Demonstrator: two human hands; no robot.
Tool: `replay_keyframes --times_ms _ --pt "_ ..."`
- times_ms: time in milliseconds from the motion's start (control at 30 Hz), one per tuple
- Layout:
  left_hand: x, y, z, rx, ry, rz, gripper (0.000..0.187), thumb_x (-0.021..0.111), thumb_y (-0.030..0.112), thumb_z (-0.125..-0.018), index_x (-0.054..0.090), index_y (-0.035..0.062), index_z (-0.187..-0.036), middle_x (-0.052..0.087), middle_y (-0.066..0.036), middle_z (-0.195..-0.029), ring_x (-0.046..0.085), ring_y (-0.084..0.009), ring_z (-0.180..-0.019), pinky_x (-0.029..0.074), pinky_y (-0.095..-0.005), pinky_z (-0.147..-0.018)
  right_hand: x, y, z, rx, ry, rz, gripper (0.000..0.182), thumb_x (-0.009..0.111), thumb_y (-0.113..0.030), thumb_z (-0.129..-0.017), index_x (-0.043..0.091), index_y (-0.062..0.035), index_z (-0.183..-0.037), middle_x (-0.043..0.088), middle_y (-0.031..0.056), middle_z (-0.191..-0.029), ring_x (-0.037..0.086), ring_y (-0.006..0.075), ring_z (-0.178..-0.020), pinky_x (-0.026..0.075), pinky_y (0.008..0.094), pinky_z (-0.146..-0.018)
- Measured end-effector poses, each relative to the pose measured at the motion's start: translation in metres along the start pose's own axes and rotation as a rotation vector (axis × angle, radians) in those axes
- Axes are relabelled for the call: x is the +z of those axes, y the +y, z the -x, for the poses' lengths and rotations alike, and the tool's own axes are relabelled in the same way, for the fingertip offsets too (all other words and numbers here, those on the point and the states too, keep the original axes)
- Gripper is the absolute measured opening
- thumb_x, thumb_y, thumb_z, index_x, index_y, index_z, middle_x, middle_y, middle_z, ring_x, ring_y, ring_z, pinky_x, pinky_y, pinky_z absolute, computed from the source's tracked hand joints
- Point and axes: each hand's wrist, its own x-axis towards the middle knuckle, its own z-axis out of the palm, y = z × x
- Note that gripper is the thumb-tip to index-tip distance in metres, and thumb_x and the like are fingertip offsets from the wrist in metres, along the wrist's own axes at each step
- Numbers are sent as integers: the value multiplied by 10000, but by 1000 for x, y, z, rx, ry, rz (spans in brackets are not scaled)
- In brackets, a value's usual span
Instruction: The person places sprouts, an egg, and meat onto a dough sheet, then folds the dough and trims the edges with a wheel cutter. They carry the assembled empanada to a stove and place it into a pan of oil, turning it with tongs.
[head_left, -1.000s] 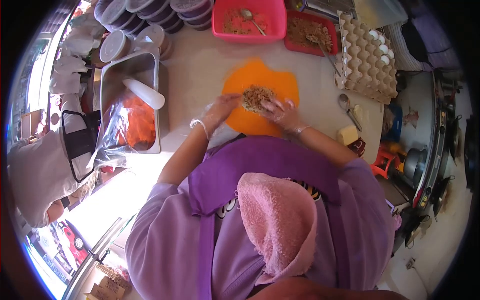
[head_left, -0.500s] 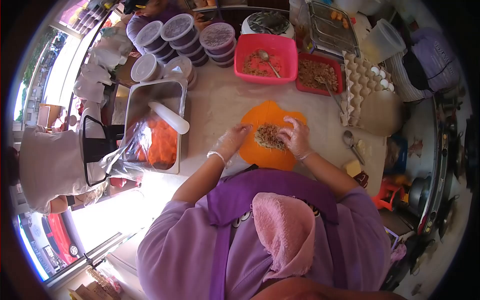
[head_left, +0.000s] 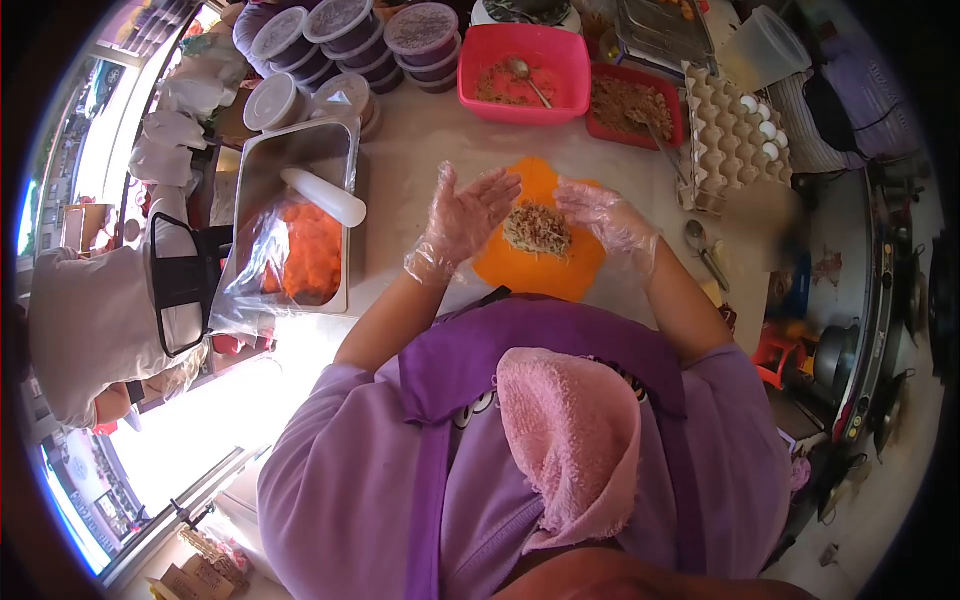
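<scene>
A flat, thin orange sheet of dough (head_left: 540, 275) lies on the table in front of me, with a mound of shredded filling (head_left: 537, 230) at its middle. Both hands wear clear plastic gloves. My left hand (head_left: 462, 212) is at the sheet's left edge, palm turned up and fingers stretched out, holding nothing. On the other side, my right hand (head_left: 608, 215) reaches over the sheet's upper right edge. Its fingers are extended and hold nothing, their tips just off the filling.
At left stands a metal tray (head_left: 350, 185) with orange dough (head_left: 305, 250) under plastic and a white rolling pin (head_left: 325, 197). Ahead are stacked lidded tubs (head_left: 420, 35), a pink basin (head_left: 525, 105) and a red tray of filling (head_left: 630, 100). Rightward: egg carton (head_left: 715, 140), spoon (head_left: 705, 250).
My hands have lifted from the filling and opened out, the left turning its palm up. The filling sits as a looser mound. My view has tilted, so the tabletop things appear higher.
</scene>
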Motion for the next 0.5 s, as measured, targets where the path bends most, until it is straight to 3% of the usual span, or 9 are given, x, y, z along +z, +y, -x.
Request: replay_keyframes --times_ms 133,200,233,300,333,400,433,500 --pt "1 1 0 -46 -22 60 786 304 674 -883 362 50 -1358 343 -198 -1425 347 -326 -1308 257 -429 -1094 -2 -11 2 22 5 13 362 603 -68 -876 556 -24 -1232 600 92 -1150 568 164 -1047 463 269 -850" --pt "-2 -3 -1 46 -51 120 762 337 673 -871 312 123 -1398 295 -192 -1454 324 -342 -1313 245 -459 -1093 7 -14 4 91 147 405 368 572 -54 -891 523 -4 -1252 612 87 -1120 592 152 -1004 485 262 -812" --pt "-2 -5 -1 35 -51 118 762 337 673 -871 312 123 -1398 295 -192 -1454 324 -342 -1313 245 -459 -1093 6 -6 2 93 156 398 368 572 -54 -891 523 -4 -1252 612 87 -1120 592 152 -1004 485 262 -812" --pt "1 -9 -3 22 -58 220 738 384 678 -850 351 150 -1364 293 -185 -1447 303 -361 -1311 250 -498 -1079 4 15 -5 -196 163 710 503 604 -24 -826 488 -90 -1312 522 129 -1250 553 235 -1096 460 328 -885" --pt "-1 -13 -5 11 -59 218 738 384 678 -850 351 150 -1364 293 -185 -1447 303 -361 -1311 250 -498 -1079 24 15 1 -194 173 705 503 604 -24 -826 488 -90 -1312 522 129 -1250 553 235 -1096 460 328 -885" --pt "-10 -30 -2 -93 -123 356 716 423 670 -837 390 131 -1308 320 -182 -1415 294 -375 -1303 270 -514 -1063 70 27 25 -786 224 1516 585 588 -52 -800 462 -229 -1344 429 144 -1324 446 309 -1205 393 431 -959" --pt "-11 -33 -1 -101 -126 357 716 423 670 -837 390 131 -1308 320 -182 -1415 294 -375 -1303 270 -514 -1063 68 37 25 -781 232 1518 585 588 -52 -800 462 -229 -1344 429 144 -1324 446 309 -1205 393 431 -959" --pt "-13 -39 2 -102 -121 311 699 447 670 -824 417 124 -1258 320 -179 -1399 301 -385 -1289 278 -525 -1058 63 63 24 -628 339 1747 638 538 -77 -797 419 -343 -1365 345 152 -1375 325 362 -1284 292 500 -1029"
